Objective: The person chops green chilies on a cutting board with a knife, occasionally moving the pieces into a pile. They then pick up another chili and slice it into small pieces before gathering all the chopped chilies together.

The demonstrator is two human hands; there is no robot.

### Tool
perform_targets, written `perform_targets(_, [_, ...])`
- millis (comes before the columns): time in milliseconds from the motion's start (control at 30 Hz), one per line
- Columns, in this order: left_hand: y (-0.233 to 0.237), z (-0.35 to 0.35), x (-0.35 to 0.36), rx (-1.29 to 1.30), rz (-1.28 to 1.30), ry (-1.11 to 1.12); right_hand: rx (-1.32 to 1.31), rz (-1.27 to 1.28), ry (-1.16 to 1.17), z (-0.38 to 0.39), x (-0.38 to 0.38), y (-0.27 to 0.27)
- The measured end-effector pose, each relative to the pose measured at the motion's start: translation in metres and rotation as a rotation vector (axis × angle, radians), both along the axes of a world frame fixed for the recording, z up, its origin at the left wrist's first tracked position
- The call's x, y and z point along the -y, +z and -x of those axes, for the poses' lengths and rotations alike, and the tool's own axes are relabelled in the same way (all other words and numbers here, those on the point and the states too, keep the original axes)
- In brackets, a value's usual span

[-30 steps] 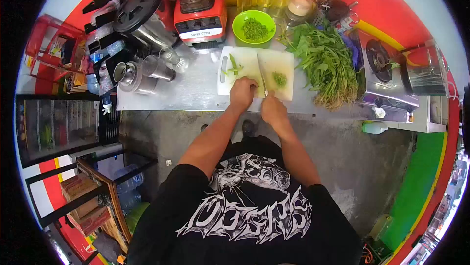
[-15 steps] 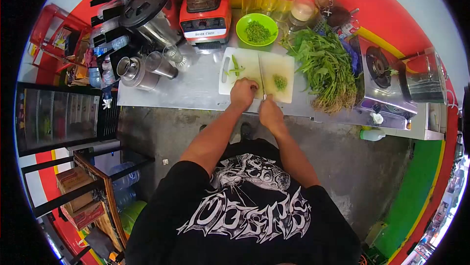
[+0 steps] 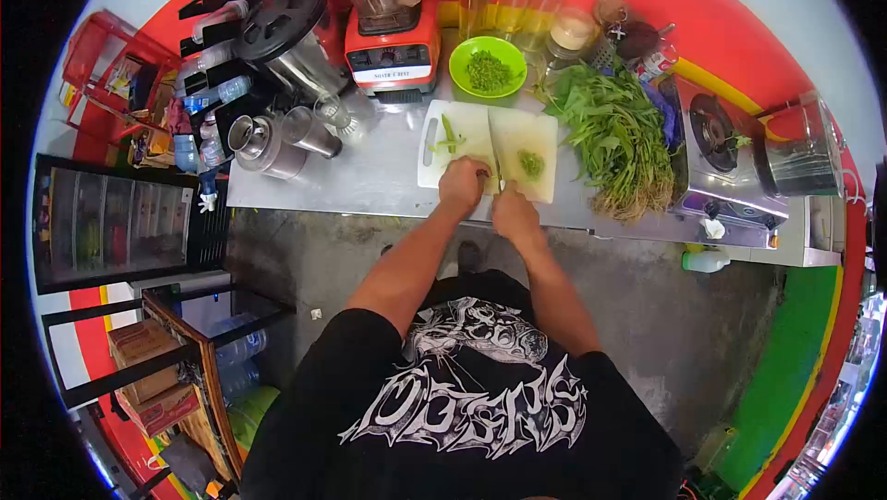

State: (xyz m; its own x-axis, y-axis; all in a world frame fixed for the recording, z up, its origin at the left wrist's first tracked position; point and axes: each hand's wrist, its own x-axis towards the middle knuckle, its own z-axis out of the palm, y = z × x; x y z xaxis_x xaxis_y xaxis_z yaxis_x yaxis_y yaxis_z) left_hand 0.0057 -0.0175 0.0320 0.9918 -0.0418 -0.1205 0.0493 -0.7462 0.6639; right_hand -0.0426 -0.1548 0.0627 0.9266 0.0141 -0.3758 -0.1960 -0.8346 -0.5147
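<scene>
A white cutting board (image 3: 431, 170) lies at the front of the metal table. My right hand (image 3: 516, 215) is closed around the handle of a knife (image 3: 494, 141), whose blade points away from me across the board. Close to the blade on its left, my left hand (image 3: 464, 183) presses on the board with curled fingers; what they pinch is hidden. Beyond that hand lie several long green vegetable pieces (image 3: 449, 133). A small pile of chopped green bits (image 3: 531, 164) sits right of the knife. Behind the board, a lime-green bowl (image 3: 456, 73) holds more chopped greens (image 3: 488, 70).
A big bunch of leafy greens with roots (image 3: 614, 135) lies right of the board, beside a gas stove (image 3: 716, 130). A red blender (image 3: 393, 56), oil bottles (image 3: 511, 6) and a jar (image 3: 570, 33) stand behind. Metal cups (image 3: 309, 133) are at left.
The view has shifted slightly, so the scene sits a little lower and to the right. Both hands keep nearly the same place on the board, and the knife is still in my right hand.
</scene>
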Motion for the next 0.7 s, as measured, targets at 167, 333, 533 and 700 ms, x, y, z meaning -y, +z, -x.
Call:
perform_targets(167, [-0.004,-0.001,-0.001,0.038,-0.001,0.002,0.007,-0.029,-0.036,0.008,-0.003,-0.015])
perform_targets(333, [-0.007,-0.006,-0.003,-0.005,0.051,-0.007,-0.041,-0.006,0.0,-0.001,0.003,-0.007])
perform_targets(533, [-0.003,-0.004,-0.002,-0.011,0.105,0.015,-0.062,0.01,-0.033,0.007,-0.006,-0.001])
perform_targets(700, [-0.012,-0.006,-0.003,0.072,0.013,-0.002,-0.057,-0.016,0.001,0.001,-0.006,0.004])
